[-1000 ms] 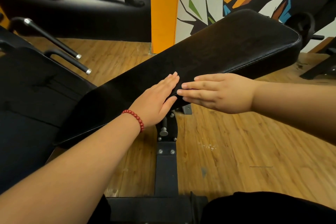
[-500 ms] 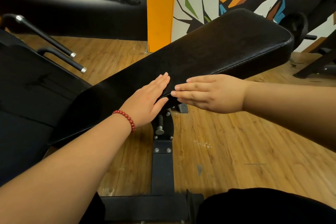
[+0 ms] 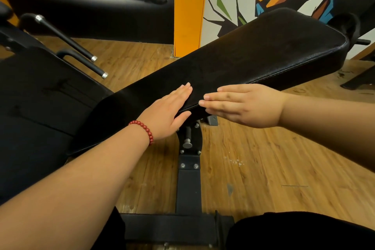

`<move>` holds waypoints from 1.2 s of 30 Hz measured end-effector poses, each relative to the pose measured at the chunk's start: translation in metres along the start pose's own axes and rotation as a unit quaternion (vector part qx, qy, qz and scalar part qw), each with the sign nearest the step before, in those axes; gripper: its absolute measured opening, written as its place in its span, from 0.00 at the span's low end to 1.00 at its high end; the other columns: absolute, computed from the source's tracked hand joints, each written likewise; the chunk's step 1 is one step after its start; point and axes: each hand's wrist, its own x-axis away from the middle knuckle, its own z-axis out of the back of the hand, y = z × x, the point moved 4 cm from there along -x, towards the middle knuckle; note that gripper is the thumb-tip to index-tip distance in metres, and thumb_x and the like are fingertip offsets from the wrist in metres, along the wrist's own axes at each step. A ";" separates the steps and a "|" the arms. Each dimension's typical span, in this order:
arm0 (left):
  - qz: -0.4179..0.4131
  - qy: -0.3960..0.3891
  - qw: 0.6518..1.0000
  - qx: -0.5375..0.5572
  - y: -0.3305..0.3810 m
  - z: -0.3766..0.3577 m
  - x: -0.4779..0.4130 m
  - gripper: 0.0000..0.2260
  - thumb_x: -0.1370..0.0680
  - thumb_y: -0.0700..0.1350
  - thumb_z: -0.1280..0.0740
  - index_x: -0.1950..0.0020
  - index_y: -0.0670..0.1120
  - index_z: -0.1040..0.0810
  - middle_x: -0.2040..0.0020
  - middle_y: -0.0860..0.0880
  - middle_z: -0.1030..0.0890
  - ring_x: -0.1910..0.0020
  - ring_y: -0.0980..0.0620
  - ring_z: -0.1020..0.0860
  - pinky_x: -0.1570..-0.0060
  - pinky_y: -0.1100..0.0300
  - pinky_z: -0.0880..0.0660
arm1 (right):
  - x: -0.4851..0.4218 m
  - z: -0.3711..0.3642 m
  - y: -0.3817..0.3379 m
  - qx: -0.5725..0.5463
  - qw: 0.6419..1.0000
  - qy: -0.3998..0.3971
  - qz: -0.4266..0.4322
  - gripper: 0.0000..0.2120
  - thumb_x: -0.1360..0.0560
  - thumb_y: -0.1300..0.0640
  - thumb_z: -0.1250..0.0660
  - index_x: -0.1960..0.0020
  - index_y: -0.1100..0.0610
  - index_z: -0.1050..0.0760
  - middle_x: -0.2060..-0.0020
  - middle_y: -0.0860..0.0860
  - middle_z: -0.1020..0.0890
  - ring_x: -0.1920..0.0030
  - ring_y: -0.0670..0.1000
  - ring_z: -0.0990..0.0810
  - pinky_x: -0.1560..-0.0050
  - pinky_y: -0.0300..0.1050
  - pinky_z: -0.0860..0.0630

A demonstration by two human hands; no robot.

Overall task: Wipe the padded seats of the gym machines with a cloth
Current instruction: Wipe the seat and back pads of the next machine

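Padding of bench [image 3: 263,53] lies under left hand [image 3: 168,111] and right hand [image 3: 243,105], both stretched flat, holding nothing; wooden floor [image 3: 263,168] below.

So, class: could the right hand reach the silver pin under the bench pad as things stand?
Probably yes. The right hand lies flat at the near edge of the pad, and the pin sits exposed on the frame below. The left hand rests higher, on the pad.

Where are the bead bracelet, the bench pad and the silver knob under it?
bead bracelet [image 3: 146,130]: head view, beads on the wrist.
bench pad [image 3: 263,50]: head view, top surface.
silver knob [image 3: 187,145]: head view, round end.
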 end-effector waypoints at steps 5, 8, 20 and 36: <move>0.002 -0.007 1.000 -0.005 -0.003 0.000 0.002 0.29 0.17 0.51 0.43 0.21 0.49 0.53 0.21 0.53 0.51 0.28 0.64 0.54 0.30 0.65 0.52 | 0.020 0.005 0.007 0.012 1.000 -0.008 0.006 0.23 0.28 0.65 0.36 0.33 0.63 0.27 0.30 0.58 0.29 0.30 0.58 0.30 0.31 0.58 0.38; 0.008 -0.007 1.000 0.001 -0.001 0.000 0.002 0.29 0.17 0.50 0.42 0.21 0.49 0.53 0.21 0.53 0.51 0.29 0.64 0.54 0.31 0.66 0.52 | -0.005 -0.002 -0.002 0.018 1.000 -0.010 0.001 0.24 0.28 0.64 0.33 0.32 0.62 0.27 0.29 0.57 0.30 0.29 0.57 0.31 0.29 0.55 0.40; 0.010 -0.034 0.999 0.010 -0.001 0.004 0.005 0.29 0.17 0.50 0.43 0.21 0.49 0.55 0.21 0.54 0.54 0.26 0.61 0.53 0.28 0.61 0.49 | 0.022 0.006 0.007 0.017 0.999 -0.029 0.012 0.22 0.27 0.65 0.39 0.33 0.62 0.26 0.30 0.58 0.29 0.29 0.55 0.33 0.30 0.58 0.39; 0.007 -0.041 0.999 0.017 -0.008 0.000 0.005 0.29 0.17 0.50 0.44 0.21 0.49 0.56 0.20 0.54 0.56 0.23 0.57 0.55 0.27 0.58 0.49 | -0.004 -0.001 -0.005 0.009 1.000 -0.015 -0.014 0.25 0.29 0.65 0.35 0.32 0.63 0.28 0.30 0.59 0.29 0.29 0.57 0.31 0.30 0.57 0.39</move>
